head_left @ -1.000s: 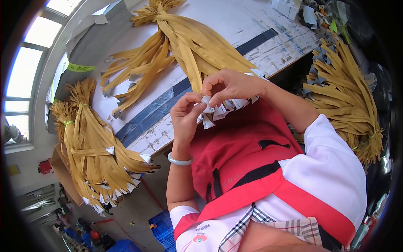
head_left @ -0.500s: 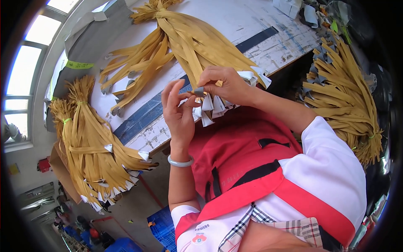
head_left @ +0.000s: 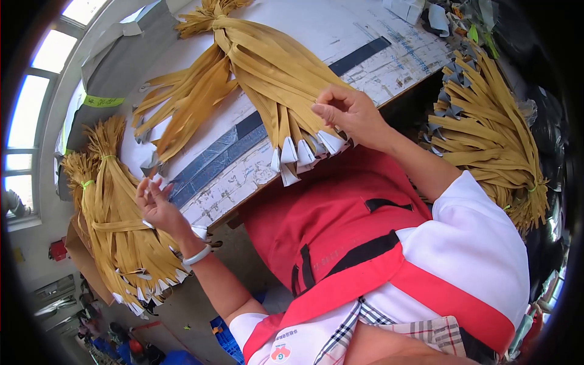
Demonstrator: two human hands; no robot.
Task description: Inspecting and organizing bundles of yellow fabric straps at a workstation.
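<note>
1. The tan strip bundle (head_left: 274, 61) lay across the white table (head_left: 316, 24), its white-tipped ends (head_left: 289, 152) hanging at the near edge.
2. Both hands had been together at one strip end half a second earlier; now they were well apart, so work on that end had probably let up.
3. The right hand (head_left: 356, 118) hovered over or touched the bundle, thumb and forefinger curled close; whether they pinched anything could not be told.
4. The left hand (head_left: 161, 210) had moved out near the loose strips (head_left: 201, 115), its fingers half curled; a grip could not be confirmed.
5. More tied bundles (head_left: 125, 213) hung at the left, before a cardboard box (head_left: 88, 255) whose contents were hidden.
6. A blue crate (head_left: 226, 337) showed below, its inside unclear.
</note>
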